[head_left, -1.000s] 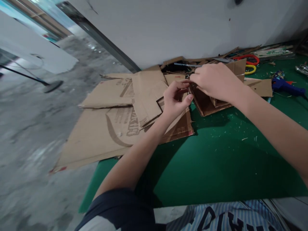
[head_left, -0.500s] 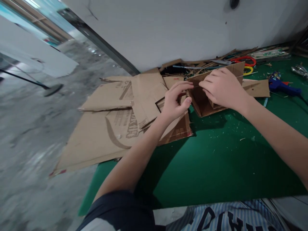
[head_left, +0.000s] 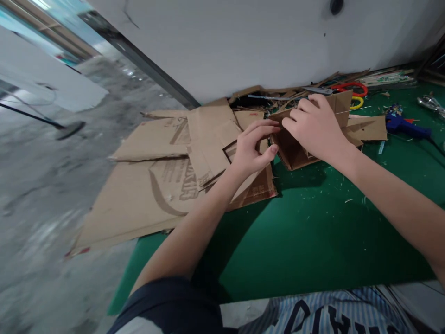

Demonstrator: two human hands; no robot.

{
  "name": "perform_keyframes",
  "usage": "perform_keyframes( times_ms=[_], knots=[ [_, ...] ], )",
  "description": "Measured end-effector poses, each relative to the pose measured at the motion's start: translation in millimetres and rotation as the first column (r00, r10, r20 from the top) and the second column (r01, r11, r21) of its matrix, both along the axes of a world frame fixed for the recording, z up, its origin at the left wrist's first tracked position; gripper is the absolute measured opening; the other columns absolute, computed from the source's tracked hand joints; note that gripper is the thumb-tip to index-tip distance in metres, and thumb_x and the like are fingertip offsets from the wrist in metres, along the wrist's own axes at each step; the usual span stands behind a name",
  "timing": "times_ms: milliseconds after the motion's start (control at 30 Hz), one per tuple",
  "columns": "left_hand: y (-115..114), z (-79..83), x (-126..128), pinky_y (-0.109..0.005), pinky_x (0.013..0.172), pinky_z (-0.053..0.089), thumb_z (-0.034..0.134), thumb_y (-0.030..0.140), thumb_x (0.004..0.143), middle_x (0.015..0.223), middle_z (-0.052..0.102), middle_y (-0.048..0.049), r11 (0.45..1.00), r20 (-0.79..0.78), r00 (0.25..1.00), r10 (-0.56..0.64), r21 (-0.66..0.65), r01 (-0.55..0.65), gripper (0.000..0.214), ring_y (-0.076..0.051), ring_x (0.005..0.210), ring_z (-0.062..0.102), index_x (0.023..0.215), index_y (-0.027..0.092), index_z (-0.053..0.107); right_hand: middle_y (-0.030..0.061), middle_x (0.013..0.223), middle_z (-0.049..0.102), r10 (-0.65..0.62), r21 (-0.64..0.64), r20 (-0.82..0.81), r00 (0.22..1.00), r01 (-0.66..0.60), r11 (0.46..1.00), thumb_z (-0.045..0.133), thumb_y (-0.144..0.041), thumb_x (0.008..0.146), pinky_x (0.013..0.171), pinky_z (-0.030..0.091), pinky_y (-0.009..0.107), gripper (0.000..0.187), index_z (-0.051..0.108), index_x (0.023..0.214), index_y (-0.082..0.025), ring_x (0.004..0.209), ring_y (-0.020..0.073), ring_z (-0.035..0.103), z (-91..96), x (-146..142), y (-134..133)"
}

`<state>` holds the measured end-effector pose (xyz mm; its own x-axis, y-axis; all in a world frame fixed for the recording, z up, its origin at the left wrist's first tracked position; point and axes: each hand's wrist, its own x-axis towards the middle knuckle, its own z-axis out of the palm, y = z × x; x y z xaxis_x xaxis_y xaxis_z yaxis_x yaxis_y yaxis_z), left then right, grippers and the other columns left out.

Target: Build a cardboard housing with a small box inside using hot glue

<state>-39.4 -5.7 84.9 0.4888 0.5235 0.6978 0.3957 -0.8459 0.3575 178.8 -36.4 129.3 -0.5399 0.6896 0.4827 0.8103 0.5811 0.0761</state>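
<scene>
A small open cardboard box [head_left: 295,162] stands on the green table, its hollow side facing me. My left hand [head_left: 253,146] is at the box's left edge, fingers curled over the top corner and thumb lower down. Across the box, my right hand [head_left: 316,123] has its fingertips pinched together close to the left fingertips. A thin rod [head_left: 359,109] sticks out to the right from behind the right hand; its grip end is hidden by the fingers. A flat cardboard strip [head_left: 370,128] extends from the box's right side.
Large flattened cardboard sheets [head_left: 139,185] overhang the left edge of the green table [head_left: 313,246]. Scissors with red handles [head_left: 354,88], a yellow handle [head_left: 357,103] and cardboard scraps lie along the white wall [head_left: 260,41]. A blue glue gun [head_left: 406,127] with a cord rests right.
My right hand has shifted slightly left and up, its knuckles more raised, toward the left fingertips. My left hand stays at the box's edge. The view has shifted a little.
</scene>
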Motion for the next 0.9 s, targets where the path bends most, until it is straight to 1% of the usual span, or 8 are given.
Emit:
perform_keyframes(
  times_ms=[133, 300, 400, 500, 667, 767, 833, 900],
  knots=[
    [1.9, 0.9, -1.9, -0.045, 0.1, 0.062, 0.053, 0.066, 0.101, 0.123, 0.076, -0.0135, 0.999, -0.018, 1.0, -0.024, 0.034, 0.025, 0.05, -0.029, 0.115, 0.074, 0.114, 0.022, 0.073, 0.0084, 0.109, 0.075, -0.01, -0.043, 0.047, 0.999, 0.012, 0.999, 0.031, -0.026, 0.11, 0.116, 0.03, 0.059, 0.043, 0.073, 0.116, -0.022, 0.123, 0.03, 0.057, 3.7, -0.4, -3.6],
    [-1.1, 3.1, -2.1, -0.046, 0.104, 0.06, 0.054, 0.062, 0.102, 0.128, 0.074, -0.0151, 0.999, -0.029, 0.999, -0.04, 0.001, 0.04, 0.047, -0.029, 0.121, 0.072, 0.118, 0.021, 0.071, 0.008, 0.117, 0.076, 0.008, -0.09, 0.066, 0.998, -0.002, 0.996, 0.038, -0.036, 0.11, 0.117, 0.03, 0.057, 0.038, 0.072, 0.121, -0.023, 0.124, 0.0293, 0.058, 5.2, 5.1, -2.2],
    [-3.0, 2.3, -3.0, -0.04, 0.096, 0.063, 0.054, 0.063, 0.102, 0.133, 0.072, -0.0153, 0.997, -0.024, 0.999, -0.034, -0.074, 0.032, 0.049, -0.029, 0.128, 0.068, 0.128, 0.023, 0.066, 0.0101, 0.128, 0.073, 0.017, -0.138, 0.045, 0.999, -0.011, 0.99, 0.041, -0.041, 0.109, 0.113, 0.036, 0.056, 0.038, 0.069, 0.128, -0.022, 0.127, 0.0316, 0.058, 17.2, 19.5, -1.8],
    [-3.8, 0.6, -4.6, -0.038, 0.098, 0.063, 0.053, 0.068, 0.1, 0.14, 0.068, -0.0153, 0.988, -0.028, 0.999, -0.018, -0.156, 0.013, 0.057, -0.029, 0.131, 0.066, 0.139, 0.026, 0.057, 0.0153, 0.129, 0.071, -0.113, -0.206, 0.009, 0.994, 0.113, 0.972, 0.042, -0.05, 0.107, 0.103, 0.044, 0.054, 0.044, 0.066, 0.129, -0.02, 0.125, 0.0358, 0.059, 37.0, 43.8, -3.8],
    [-2.1, 0.4, -7.1, -0.042, 0.102, 0.061, 0.054, 0.069, 0.099, 0.146, 0.062, -0.0159, 0.987, -0.033, 0.998, -0.051, -0.157, 0.046, 0.059, -0.032, 0.138, 0.061, 0.141, 0.027, 0.051, 0.0179, 0.131, 0.067, -0.296, -0.397, 0.04, 0.954, 0.287, 0.872, 0.043, -0.069, 0.102, 0.092, 0.049, 0.046, 0.063, 0.059, 0.134, -0.017, 0.119, 0.0339, 0.061, 58.9, 88.6, -6.9],
    [-0.4, 2.4, -8.7, -0.044, 0.101, 0.061, 0.056, 0.071, 0.097, 0.152, 0.055, -0.0168, 0.989, -0.057, 0.997, -0.061, -0.139, 0.052, 0.06, -0.035, 0.142, 0.056, 0.139, 0.028, 0.051, 0.0165, 0.145, 0.06, -0.303, -0.522, 0.132, 0.944, 0.326, 0.788, 0.058, -0.078, 0.091, 0.094, 0.051, 0.049, 0.076, 0.052, 0.145, -0.026, 0.125, 0.0378, 0.06, 59.6, 103.8, -5.7],
    [0.7, 4.2, -9.7, -0.048, 0.103, 0.059, 0.058, 0.077, 0.093, 0.16, 0.046, -0.0176, 0.986, -0.074, 0.995, -0.064, -0.156, 0.052, 0.069, -0.038, 0.145, 0.053, 0.143, 0.03, 0.049, 0.0156, 0.151, 0.055, -0.308, -0.561, 0.2, 0.93, 0.366, 0.742, 0.07, -0.073, 0.085, 0.097, 0.052, 0.055, 0.077, 0.051, 0.148, -0.031, 0.133, 0.0434, 0.055, 55.6, 107.7, -3.4],
    [1.7, 5.9, -10.1, -0.053, 0.105, 0.058, 0.063, 0.084, 0.085, 0.17, 0.032, -0.0177, 0.975, -0.093, 0.993, -0.076, -0.217, 0.054, 0.089, -0.042, 0.147, 0.049, 0.154, 0.034, 0.039, 0.0175, 0.149, 0.055, -0.349, -0.533, 0.285, 0.893, 0.45, 0.716, 0.074, -0.058, 0.087, 0.097, 0.053, 0.059, 0.066, 0.056, 0.144, -0.03, 0.137, 0.0476, 0.051, 49.0, 109.2, 0.0]
  ],
)
